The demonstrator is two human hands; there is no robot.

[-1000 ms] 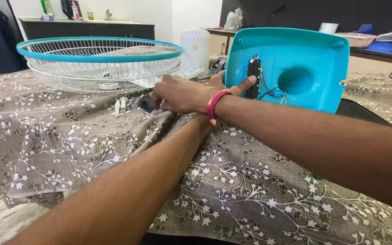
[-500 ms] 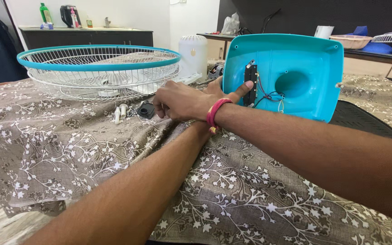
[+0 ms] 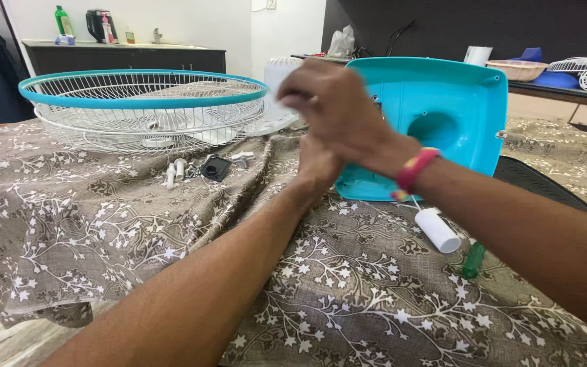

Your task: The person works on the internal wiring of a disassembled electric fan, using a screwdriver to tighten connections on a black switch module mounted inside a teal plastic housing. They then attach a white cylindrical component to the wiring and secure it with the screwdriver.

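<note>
A teal plastic fan base shell point(image 3: 456, 112) stands on edge on the floral cloth point(image 3: 103, 231), its hollow side towards me. My right hand point(image 3: 338, 109), with a red band at the wrist, is raised and blurred in front of the shell's left edge, fingers curled; anything in them is hidden. Just beneath it, my left hand point(image 3: 317, 166) is mostly covered, so its grip cannot be seen. A white cylinder on a wire point(image 3: 437, 230) lies below the shell, with a green tool handle point(image 3: 473, 260) next to it.
A round wire fan guard with a teal rim point(image 3: 144, 102) lies at the back left. In front of it are a small black part point(image 3: 215, 168) and white pegs point(image 3: 174, 170). A dark counter with bottles point(image 3: 123, 54) stands behind, and a side table with a basket point(image 3: 518, 68) is at the right.
My right hand has left the black part on the shell's rim and risen up and to the left. The left hand now sits under it. The white cylinder has come into view.
</note>
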